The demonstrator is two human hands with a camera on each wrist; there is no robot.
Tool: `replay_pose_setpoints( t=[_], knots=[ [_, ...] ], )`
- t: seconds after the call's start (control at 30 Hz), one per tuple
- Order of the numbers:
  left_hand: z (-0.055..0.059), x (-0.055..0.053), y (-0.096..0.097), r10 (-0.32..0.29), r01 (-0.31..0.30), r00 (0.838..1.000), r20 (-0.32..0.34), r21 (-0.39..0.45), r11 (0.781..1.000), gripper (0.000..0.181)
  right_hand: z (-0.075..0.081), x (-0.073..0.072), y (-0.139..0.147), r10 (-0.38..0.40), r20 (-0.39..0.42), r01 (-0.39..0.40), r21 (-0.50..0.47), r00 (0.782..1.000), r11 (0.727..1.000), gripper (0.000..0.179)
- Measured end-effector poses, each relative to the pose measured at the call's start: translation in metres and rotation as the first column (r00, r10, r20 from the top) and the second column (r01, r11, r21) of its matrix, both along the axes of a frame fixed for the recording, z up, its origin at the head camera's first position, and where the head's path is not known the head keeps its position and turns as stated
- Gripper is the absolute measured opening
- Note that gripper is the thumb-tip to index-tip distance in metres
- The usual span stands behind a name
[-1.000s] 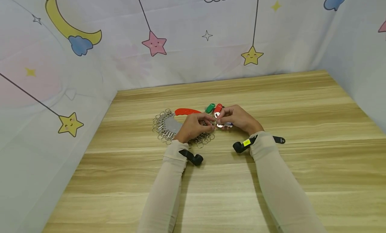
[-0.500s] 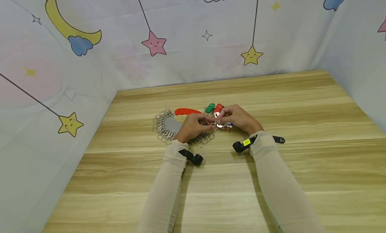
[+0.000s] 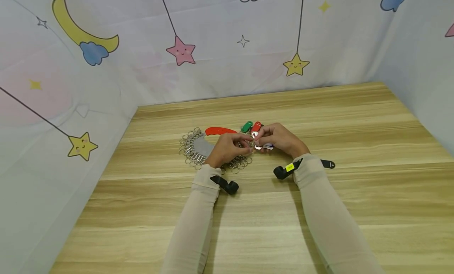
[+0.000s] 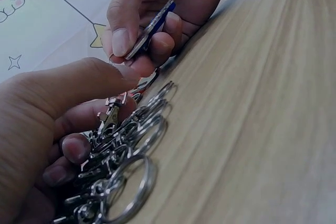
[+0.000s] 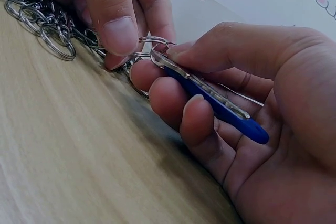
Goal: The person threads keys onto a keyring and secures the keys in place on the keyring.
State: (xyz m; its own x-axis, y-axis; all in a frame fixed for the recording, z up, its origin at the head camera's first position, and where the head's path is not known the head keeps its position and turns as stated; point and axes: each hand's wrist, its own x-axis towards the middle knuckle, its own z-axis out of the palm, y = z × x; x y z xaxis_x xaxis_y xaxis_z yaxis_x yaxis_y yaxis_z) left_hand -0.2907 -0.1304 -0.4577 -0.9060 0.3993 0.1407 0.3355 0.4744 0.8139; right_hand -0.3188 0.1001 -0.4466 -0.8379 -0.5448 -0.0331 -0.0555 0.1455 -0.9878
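Observation:
My left hand (image 3: 228,148) pinches a metal split ring (image 5: 153,39) between thumb and fingers. From the right, my right hand (image 3: 280,140) holds a silver key (image 5: 220,98) and a blue key tag (image 5: 231,116), its thumb and fingertips right at the same ring. The key's head and the tag's end meet at that ring. Behind the fingers, in the head view, lie a green key tag (image 3: 247,126) and a red key tag (image 3: 256,127). A swivel clasp (image 4: 110,116) shows below my left thumb in the left wrist view.
Left of and partly under my left hand lies a grey plate (image 3: 203,146) with a red handle (image 3: 220,131). Several metal rings with clasps (image 3: 188,148) fan out around its edge. A printed cloth wall (image 3: 213,77) stands behind the wooden table (image 3: 255,226).
Both hands stay in nearly the same place, with only slight finger movement at the split ring. The key and tags have barely shifted.

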Motion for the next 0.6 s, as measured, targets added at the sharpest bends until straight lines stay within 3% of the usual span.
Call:
replay_pose_setpoints(
  t=[0.6],
  knots=[
    [0.0008,0.0012,0.0006,0.018,-0.018,1.000,0.019,0.015,1.000,0.022,-0.0001,0.0005,-0.0002,0.004,0.030,-0.003,-0.026,1.000,1.000,0.006]
  ],
)
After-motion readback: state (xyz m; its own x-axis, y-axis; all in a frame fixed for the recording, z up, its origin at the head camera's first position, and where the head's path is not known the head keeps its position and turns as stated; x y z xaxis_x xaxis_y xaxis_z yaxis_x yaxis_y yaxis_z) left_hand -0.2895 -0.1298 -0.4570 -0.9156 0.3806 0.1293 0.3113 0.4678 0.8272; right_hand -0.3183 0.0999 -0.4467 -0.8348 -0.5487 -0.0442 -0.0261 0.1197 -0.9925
